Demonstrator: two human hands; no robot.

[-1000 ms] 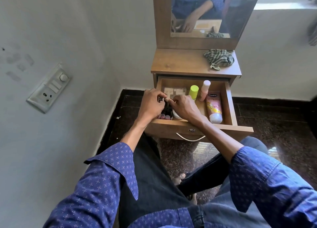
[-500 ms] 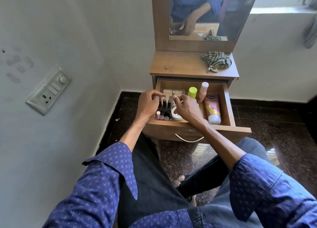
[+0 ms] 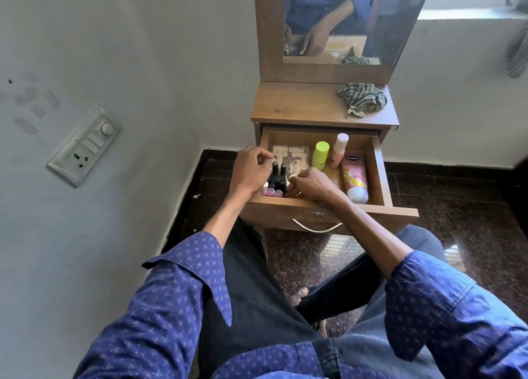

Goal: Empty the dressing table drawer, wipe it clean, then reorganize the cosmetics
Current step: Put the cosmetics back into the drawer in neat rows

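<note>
The drawer (image 3: 380,176) of the dressing table (image 3: 300,104) is pulled out toward the person, its long axis running left to right. In its left front corner stands a cluster of small nail polish bottles (image 3: 278,176), upright, black caps pointing up, with pink-capped ones in the front row. The left hand (image 3: 250,170) hovers over the left edge of this cluster, fingers curled with thumb and forefinger close together; whether they pinch anything cannot be told. The right hand (image 3: 310,186) sits just right of the bottles, fingers curled down into the drawer, over a small white round thing mostly hidden beneath it; what it grips cannot be told.

Behind the bottles lies a clear flat box (image 3: 294,157). A yellow-green bottle (image 3: 320,154) and a pink bottle with a white cap (image 3: 339,150) stand upright near the back. At the right side lies a pink tube (image 3: 355,178), cap toward the front, long axis front to back, reading "Vaseline".

A striped cloth (image 3: 361,98) lies crumpled on the tabletop at right, below the mirror (image 3: 343,21). A switch plate (image 3: 85,146) is on the left wall.
</note>
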